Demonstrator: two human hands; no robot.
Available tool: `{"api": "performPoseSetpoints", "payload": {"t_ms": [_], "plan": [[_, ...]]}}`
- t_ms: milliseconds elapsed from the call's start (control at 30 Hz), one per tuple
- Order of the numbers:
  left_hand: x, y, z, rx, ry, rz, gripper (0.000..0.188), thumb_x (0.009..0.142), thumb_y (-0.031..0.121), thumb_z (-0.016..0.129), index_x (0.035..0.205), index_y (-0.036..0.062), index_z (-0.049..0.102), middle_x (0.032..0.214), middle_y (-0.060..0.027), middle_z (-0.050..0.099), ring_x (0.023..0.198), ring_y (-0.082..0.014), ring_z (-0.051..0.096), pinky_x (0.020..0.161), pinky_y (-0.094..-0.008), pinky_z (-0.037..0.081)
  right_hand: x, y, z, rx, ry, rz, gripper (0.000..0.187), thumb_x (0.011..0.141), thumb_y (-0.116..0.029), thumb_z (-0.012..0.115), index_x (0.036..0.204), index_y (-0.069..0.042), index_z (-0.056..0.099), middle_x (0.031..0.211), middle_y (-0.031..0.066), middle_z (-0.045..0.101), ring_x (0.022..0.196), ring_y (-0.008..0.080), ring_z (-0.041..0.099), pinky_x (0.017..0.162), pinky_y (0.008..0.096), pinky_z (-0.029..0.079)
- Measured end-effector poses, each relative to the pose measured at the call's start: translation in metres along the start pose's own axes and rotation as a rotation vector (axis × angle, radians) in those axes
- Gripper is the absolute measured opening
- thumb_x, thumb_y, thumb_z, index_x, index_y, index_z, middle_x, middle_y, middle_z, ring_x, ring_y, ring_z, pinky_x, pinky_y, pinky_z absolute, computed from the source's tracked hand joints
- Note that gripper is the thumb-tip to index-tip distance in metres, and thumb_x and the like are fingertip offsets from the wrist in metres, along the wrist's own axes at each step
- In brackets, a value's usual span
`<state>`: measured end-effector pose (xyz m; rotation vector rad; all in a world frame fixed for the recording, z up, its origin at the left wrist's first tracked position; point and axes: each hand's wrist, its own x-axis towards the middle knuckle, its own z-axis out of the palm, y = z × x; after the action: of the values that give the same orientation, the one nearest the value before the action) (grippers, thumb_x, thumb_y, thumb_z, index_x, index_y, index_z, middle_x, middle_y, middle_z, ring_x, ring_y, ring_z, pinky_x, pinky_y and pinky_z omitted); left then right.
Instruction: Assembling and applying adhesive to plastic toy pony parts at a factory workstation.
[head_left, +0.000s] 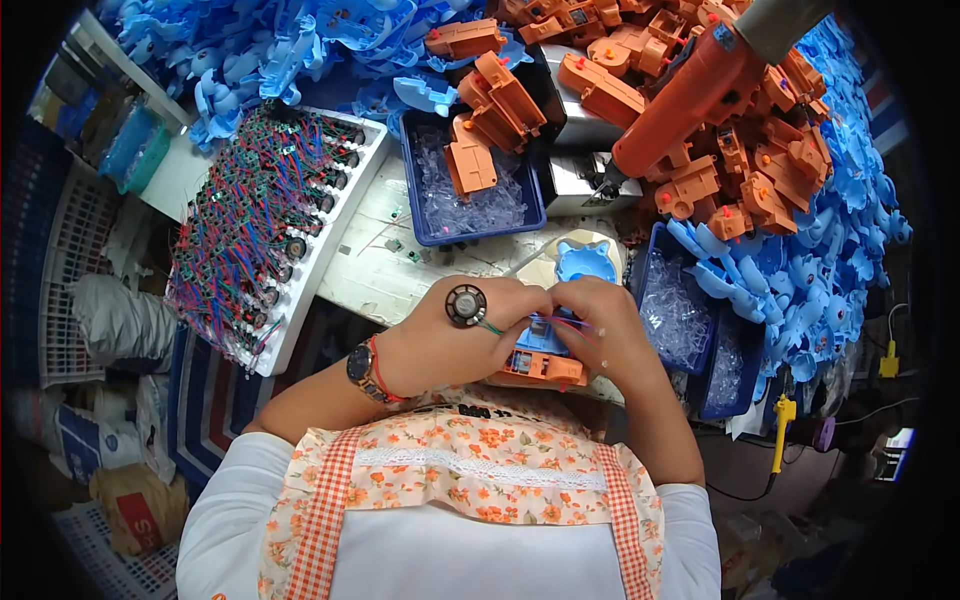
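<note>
In front of my chest, my left hand (485,315) and my right hand (600,325) meet with fingers closed in a pinch over a blue plastic toy shell (540,342). An orange plastic housing (548,368) joins the shell's near side. Thin coloured wires (572,322) run between the hands, and both hands pinch at them; the fingertips partly hide the spot. A small round black speaker (466,305) rests against the back of my left hand, its green wires leading to the fingers. Just beyond, another blue shell piece (585,262) sits in a pale holder (622,258).
At left, a white foam tray (345,215) bears many wired circuit boards (245,210). Blue bins (432,240) hold clear plastic bits (675,310). An orange power screwdriver (690,100) hangs above right. Orange housings (770,180) and blue shells (840,260) pile up behind.
</note>
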<state>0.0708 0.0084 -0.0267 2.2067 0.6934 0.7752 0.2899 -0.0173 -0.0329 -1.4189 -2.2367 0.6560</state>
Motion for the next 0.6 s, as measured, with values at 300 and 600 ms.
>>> {"api": "performPoseSetpoints", "payload": {"t_ms": [300,600], "plan": [[0.0,-0.008,0.003,-0.242,-0.022,-0.23,0.012,0.093,0.012,0.058,0.102,0.0049,0.059,0.074,-0.0137,0.064,0.071,-0.0302,0.066,0.065,-0.0387,0.05,0.004,0.003,0.002,-0.327,0.018,-0.18,0.015,0.07,-0.009,0.072,0.084,-0.011,0.069,0.077,0.0047,0.059,0.076,0.026,0.06,0.068,0.0384,0.049],[-0.018,-0.019,0.016,-0.325,0.023,-0.225,0.014,0.101,0.011,0.051,0.107,-0.0013,0.054,0.081,-0.0064,0.061,0.073,-0.0102,0.06,0.066,-0.0264,0.049,0.021,0.011,-0.01,-0.313,-0.123,-0.331,0.011,0.074,-0.012,0.067,0.084,-0.01,0.069,0.083,0.0054,0.055,0.09,0.0261,0.055,0.083,0.0396,0.043]]}}
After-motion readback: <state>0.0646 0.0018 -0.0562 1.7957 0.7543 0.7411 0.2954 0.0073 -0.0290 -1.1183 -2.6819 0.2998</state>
